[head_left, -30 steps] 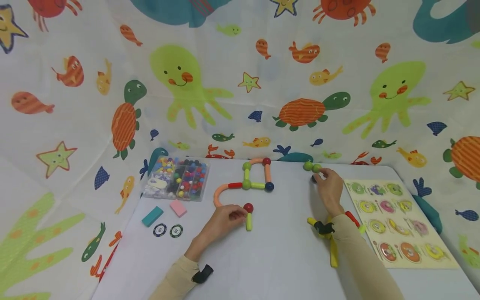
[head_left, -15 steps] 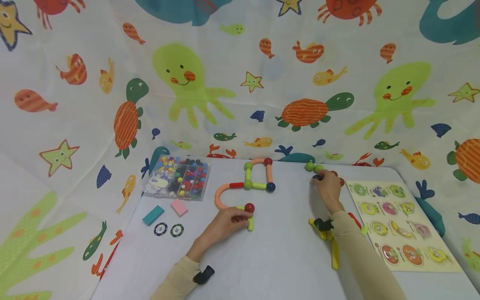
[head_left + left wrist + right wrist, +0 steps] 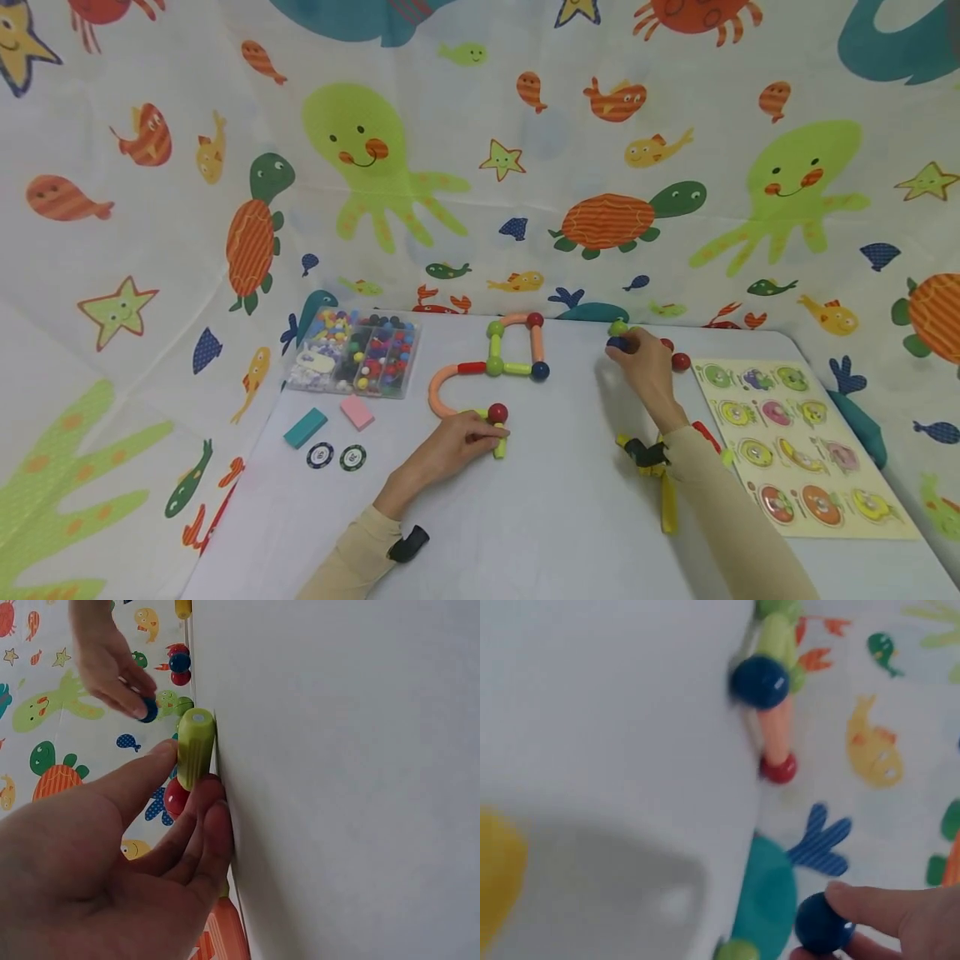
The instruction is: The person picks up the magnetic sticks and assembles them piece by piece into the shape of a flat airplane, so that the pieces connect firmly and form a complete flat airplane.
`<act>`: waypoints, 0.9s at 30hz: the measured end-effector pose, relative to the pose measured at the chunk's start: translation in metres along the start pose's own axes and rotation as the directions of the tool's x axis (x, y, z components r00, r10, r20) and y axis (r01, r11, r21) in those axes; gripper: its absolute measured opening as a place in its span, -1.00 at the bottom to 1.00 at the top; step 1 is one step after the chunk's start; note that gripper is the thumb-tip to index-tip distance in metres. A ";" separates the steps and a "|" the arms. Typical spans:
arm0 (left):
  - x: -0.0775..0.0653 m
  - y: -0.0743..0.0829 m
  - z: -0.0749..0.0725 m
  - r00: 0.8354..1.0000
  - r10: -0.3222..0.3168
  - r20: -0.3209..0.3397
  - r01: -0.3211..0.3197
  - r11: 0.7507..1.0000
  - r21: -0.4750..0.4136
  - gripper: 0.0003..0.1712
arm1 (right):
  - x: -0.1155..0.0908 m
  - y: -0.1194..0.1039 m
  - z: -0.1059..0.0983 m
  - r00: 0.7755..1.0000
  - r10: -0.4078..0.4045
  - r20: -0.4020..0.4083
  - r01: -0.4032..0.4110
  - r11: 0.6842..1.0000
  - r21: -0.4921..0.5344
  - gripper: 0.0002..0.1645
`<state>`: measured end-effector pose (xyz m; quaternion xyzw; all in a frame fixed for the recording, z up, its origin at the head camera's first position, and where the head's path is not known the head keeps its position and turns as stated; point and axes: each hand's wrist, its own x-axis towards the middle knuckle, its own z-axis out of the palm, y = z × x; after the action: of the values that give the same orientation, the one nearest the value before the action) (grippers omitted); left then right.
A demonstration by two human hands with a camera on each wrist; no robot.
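Note:
My left hand pinches a short lime-green magnetic stick between thumb and fingers. A red ball sits at the stick's far end and joins it to a chain. That chain runs through another green stick, a curved orange piece and a red stick into a square with balls at its corners. Toward the back right of the table, my right hand holds a dark blue ball in its fingertips. Close behind that ball is a green ball; red balls lie to the hand's right.
A clear compartment box of beads stands at the back left. In front of it lie a teal block, a pink block and two chips. Yellow sticks lie under the right forearm, beside a food-picture board.
My right hand has picked up the blue ball and moved slightly left, baring the red balls. My left fingers have shifted from near the red ball down onto the green stick.

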<state>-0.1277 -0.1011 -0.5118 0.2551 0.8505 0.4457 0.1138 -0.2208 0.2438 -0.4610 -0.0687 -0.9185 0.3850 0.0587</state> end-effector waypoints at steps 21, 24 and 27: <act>0.003 -0.005 -0.003 0.999 0.029 0.023 -0.029 1.000 0.011 -0.71 | -0.161 -0.029 0.095 0.940 -0.220 0.259 0.150 0.953 0.264 -0.64; 0.004 -0.005 -0.004 0.999 0.034 0.019 -0.034 0.999 0.011 -0.71 | -0.165 -0.031 0.100 0.923 -0.246 0.295 0.167 0.949 0.268 -0.63; 0.004 -0.005 -0.004 0.999 0.032 0.022 -0.033 0.999 0.015 -0.71 | -0.166 -0.033 0.103 0.916 -0.254 0.310 0.170 0.947 0.273 -0.62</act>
<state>-0.1343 -0.1038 -0.5136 0.2746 0.8484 0.4380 0.1139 -0.0769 0.1202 -0.5183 0.1074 -0.8631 0.4908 -0.0518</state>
